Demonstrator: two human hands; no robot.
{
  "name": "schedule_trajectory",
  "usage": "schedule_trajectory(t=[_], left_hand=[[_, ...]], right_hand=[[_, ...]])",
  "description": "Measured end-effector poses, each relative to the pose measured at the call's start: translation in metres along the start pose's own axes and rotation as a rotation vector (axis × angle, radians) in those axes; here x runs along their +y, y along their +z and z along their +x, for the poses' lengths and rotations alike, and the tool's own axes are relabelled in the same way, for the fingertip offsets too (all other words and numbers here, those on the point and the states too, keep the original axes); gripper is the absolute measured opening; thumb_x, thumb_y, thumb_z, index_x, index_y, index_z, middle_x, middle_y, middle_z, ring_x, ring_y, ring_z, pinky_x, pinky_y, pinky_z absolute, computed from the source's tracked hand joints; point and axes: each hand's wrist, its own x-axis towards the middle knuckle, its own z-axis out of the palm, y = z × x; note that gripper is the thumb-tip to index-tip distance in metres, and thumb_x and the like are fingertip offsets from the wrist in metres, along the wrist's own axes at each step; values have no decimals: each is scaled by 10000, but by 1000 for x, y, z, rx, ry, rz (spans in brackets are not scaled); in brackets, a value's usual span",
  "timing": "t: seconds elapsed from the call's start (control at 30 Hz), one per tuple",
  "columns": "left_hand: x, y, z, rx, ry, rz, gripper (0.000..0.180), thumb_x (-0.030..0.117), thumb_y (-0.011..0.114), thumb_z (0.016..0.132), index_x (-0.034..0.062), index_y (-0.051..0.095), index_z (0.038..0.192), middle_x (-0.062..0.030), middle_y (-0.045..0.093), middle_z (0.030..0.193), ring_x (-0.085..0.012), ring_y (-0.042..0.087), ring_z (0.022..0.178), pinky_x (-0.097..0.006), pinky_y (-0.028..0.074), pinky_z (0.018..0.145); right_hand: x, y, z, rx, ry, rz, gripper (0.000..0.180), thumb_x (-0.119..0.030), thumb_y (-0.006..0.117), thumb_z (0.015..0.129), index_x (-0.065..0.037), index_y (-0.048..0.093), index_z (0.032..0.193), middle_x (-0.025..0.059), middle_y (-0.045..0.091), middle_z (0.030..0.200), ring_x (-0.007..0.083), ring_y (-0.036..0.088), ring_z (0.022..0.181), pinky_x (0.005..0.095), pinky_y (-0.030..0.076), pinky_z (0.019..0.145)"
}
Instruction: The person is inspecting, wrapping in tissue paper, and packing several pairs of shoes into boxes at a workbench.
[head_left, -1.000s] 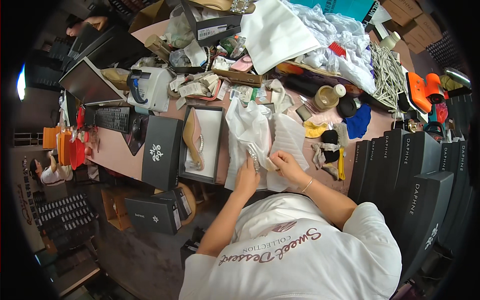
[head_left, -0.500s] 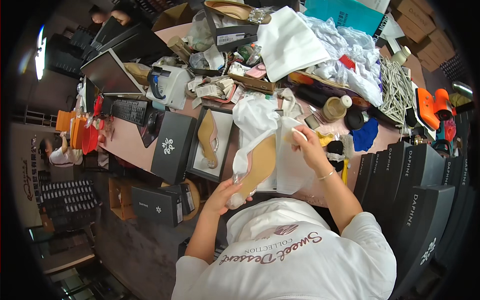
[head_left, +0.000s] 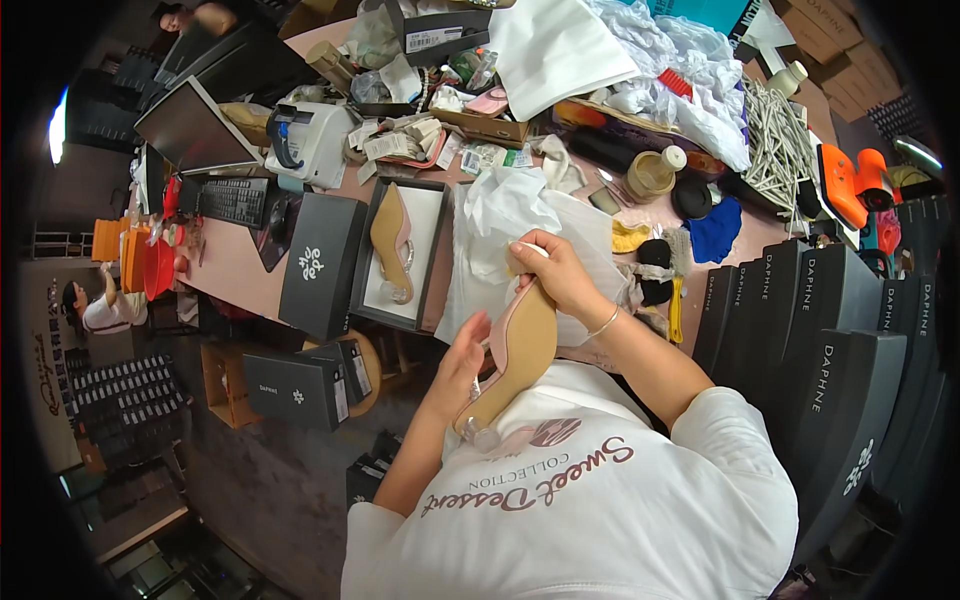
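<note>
A high-heeled shoe with a tan sole and pink lining is tilted in front of my chest, its clear heel toward me. My right hand is closed round its toe end; a small whitish bit shows at those fingers, too small to name. Beside the shoe's middle, my left hand has its fingers stretched out, not wrapped round it. White tissue paper lies crumpled on the table just beyond. The matching shoe rests on its side in an open dark shoebox to the left.
A dark box lid lies left of the shoebox. Stacked dark shoeboxes rise at the right. Beyond are a lidded jar, a blue cloth, paper tags, a white machine and a keyboard.
My right hand has left the tissue and taken the shoe by its toe. The left hand has let go of the heel end and spread its fingers. The shoe has come nearer my chest.
</note>
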Motion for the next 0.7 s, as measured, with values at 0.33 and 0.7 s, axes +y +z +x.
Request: schedule_trajectory(t=[0.33,0.7], left_hand=[[-17,-11,39,-265,-211,-680,670,443,571,882,77,348,1397,-90,533,1251,-182,541,1108,-309,424,974],[-4,11,9,6,-113,-537,668,543,392,928,46,371,1373,-134,516,1287,-229,520,1161,-353,417,987]], right_hand=[[-27,3,-22,263,-652,-736,143,-191,582,877,-52,572,846,55,561,707,167,585,671,316,474,599],[3,38,-77,-474,-1036,-1107,87,-149,567,803,-74,523,797,87,551,648,292,571,579,372,462,495]])
